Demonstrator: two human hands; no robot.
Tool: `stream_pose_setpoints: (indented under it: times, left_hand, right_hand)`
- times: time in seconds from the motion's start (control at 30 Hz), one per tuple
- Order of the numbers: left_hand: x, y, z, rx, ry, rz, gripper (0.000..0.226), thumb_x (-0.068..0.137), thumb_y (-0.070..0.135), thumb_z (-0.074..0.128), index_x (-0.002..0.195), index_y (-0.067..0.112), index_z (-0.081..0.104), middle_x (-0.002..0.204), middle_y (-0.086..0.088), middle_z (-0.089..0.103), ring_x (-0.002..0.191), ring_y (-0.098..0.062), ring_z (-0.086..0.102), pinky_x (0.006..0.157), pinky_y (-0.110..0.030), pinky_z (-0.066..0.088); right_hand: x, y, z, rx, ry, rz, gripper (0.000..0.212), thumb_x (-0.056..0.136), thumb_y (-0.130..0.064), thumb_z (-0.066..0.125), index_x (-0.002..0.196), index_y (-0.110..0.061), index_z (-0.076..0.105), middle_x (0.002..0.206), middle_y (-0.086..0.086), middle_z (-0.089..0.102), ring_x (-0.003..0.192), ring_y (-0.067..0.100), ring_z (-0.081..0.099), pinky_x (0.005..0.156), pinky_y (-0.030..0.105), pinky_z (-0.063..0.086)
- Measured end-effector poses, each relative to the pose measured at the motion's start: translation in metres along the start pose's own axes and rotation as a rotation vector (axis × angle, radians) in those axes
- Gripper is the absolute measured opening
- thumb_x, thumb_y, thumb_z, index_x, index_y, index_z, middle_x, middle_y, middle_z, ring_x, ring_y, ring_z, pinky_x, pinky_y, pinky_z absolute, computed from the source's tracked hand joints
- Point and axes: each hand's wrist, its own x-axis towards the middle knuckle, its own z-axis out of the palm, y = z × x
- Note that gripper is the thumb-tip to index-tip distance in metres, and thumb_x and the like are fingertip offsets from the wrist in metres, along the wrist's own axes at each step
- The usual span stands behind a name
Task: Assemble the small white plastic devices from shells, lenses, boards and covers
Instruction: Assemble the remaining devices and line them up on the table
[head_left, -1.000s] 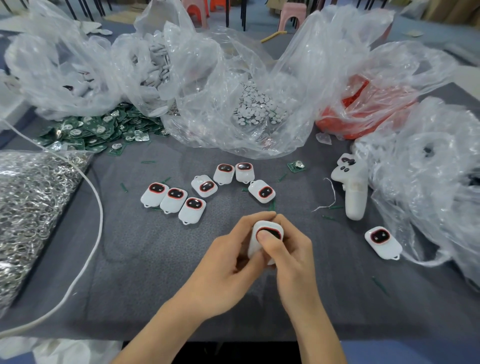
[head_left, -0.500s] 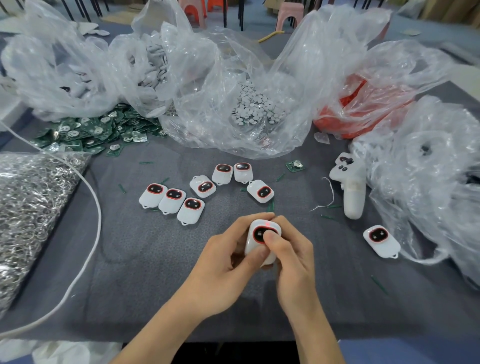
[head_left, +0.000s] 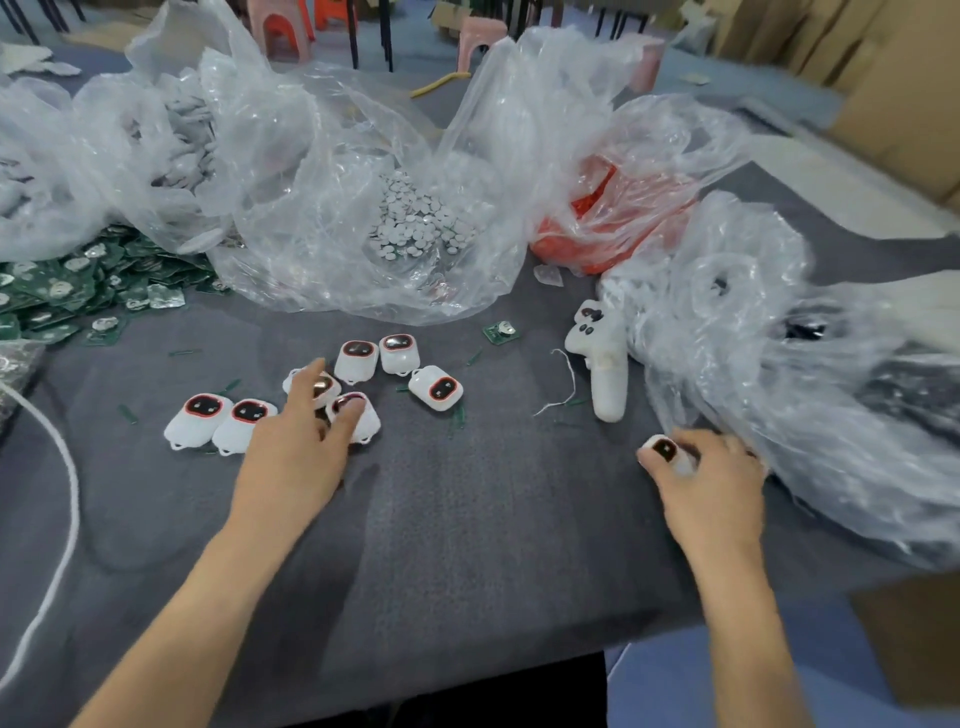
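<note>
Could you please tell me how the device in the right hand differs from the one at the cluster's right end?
The right-hand device is gripped by the right hand, whose curled fingers hide much of it; the cluster-end device lies untouched and fully visible on the grey cloth. The first sits apart, beside the clear bag; the second lies close to other devices. Both are white with a dark window facing up.

Open lane on bare grey cloth (head_left: 493, 545) on the near side of the white controller (head_left: 608, 384); white devices (head_left: 436, 387) clutter its left, clear bag (head_left: 753, 338) crowds its right, more bags (head_left: 597, 156) wall off behind it.
</note>
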Motion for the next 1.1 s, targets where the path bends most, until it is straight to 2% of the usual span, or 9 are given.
stream_pose_setpoints:
  times: [0.07,0.13,0.2,0.23,0.33,0.43,0.67,0.93,1.1]
  left_hand:
    - [-0.008,0.006,-0.001,0.015,0.123,0.051,0.041,0.095,0.031,0.053,0.134,0.023,0.045,0.060,0.002,0.056,0.073,-0.029,0.060,0.064,-0.038,0.040]
    - [-0.021,0.014,-0.002,-0.070,0.170,0.150,0.032,0.094,0.022,0.054,0.126,0.023,0.052,0.055,0.006,0.051,0.060,-0.008,0.053,0.059,-0.026,0.038]
    - [-0.037,0.024,0.001,-0.190,0.090,0.221,0.027,0.093,0.016,0.055,0.116,0.029,0.057,0.055,0.005,0.049,0.053,-0.004,0.047,0.056,-0.015,0.039]
    - [-0.044,0.029,0.004,-0.268,0.004,0.226,0.027,0.093,0.015,0.055,0.112,0.033,0.059,0.058,0.005,0.050,0.051,-0.004,0.046,0.058,-0.018,0.044]
    - [-0.064,0.047,0.015,-0.567,-0.264,0.134,0.027,0.094,0.010,0.055,0.110,0.031,0.062,0.072,0.004,0.064,0.058,-0.014,0.058,0.060,-0.032,0.054]
    - [-0.073,0.057,0.017,-0.730,-0.317,0.074,0.021,0.092,0.025,0.055,0.111,0.027,0.062,0.093,-0.001,0.071,0.074,-0.018,0.064,0.070,-0.036,0.056]
    - [-0.080,0.058,0.001,-0.908,-0.324,0.099,0.027,0.084,0.020,0.051,0.107,0.020,0.066,0.085,0.010,0.070,0.070,-0.001,0.059,0.063,-0.013,0.046]
    - [-0.080,0.061,-0.003,-0.937,-0.211,0.060,0.010,0.085,0.022,0.057,0.093,0.017,0.062,0.066,0.010,0.064,0.056,0.001,0.054,0.052,-0.011,0.041]
    - [-0.081,0.062,-0.002,-0.821,-0.166,0.104,0.005,0.077,0.037,0.058,0.075,0.034,0.059,0.055,0.009,0.053,0.047,-0.004,0.040,0.046,-0.018,0.031]
  right_hand:
    - [-0.007,-0.002,0.000,0.042,0.035,-0.067,0.029,0.073,-0.022,0.081,0.091,-0.006,0.065,0.099,0.018,0.059,0.099,0.035,0.048,0.086,0.035,0.030]
    - [-0.022,-0.011,0.003,0.133,0.138,-0.151,0.028,0.074,-0.014,0.080,0.085,-0.010,0.054,0.089,0.007,0.055,0.091,0.025,0.044,0.077,0.029,0.029]
    - [-0.044,-0.026,0.009,0.349,0.228,-0.178,0.027,0.082,-0.015,0.073,0.086,-0.017,0.047,0.079,-0.005,0.054,0.079,0.021,0.050,0.067,0.033,0.039]
    - [-0.054,-0.036,0.009,0.477,0.231,-0.171,0.023,0.086,-0.019,0.069,0.087,-0.021,0.046,0.074,-0.009,0.056,0.070,0.021,0.056,0.060,0.035,0.044]
    - [-0.077,-0.072,0.009,1.017,-0.095,-0.064,0.005,0.094,-0.024,0.058,0.094,-0.029,0.058,0.079,-0.001,0.070,0.055,0.018,0.063,0.039,0.027,0.042]
    - [-0.097,-0.104,0.013,1.423,-0.465,0.069,0.014,0.091,-0.023,0.057,0.099,-0.023,0.068,0.085,0.008,0.071,0.058,0.016,0.058,0.042,0.023,0.041]
    - [-0.115,-0.129,0.022,1.359,-0.494,-0.115,0.018,0.090,-0.022,0.048,0.090,-0.024,0.066,0.080,0.001,0.066,0.067,0.012,0.057,0.053,0.028,0.045]
    - [-0.118,-0.137,0.022,1.437,-0.627,-0.119,0.024,0.088,-0.016,0.047,0.093,-0.023,0.070,0.081,0.001,0.068,0.069,0.012,0.060,0.055,0.021,0.048]
    - [-0.119,-0.137,0.023,1.454,-0.516,-0.105,0.026,0.083,-0.011,0.046,0.086,-0.021,0.071,0.077,0.001,0.068,0.071,0.013,0.063,0.060,0.021,0.050]
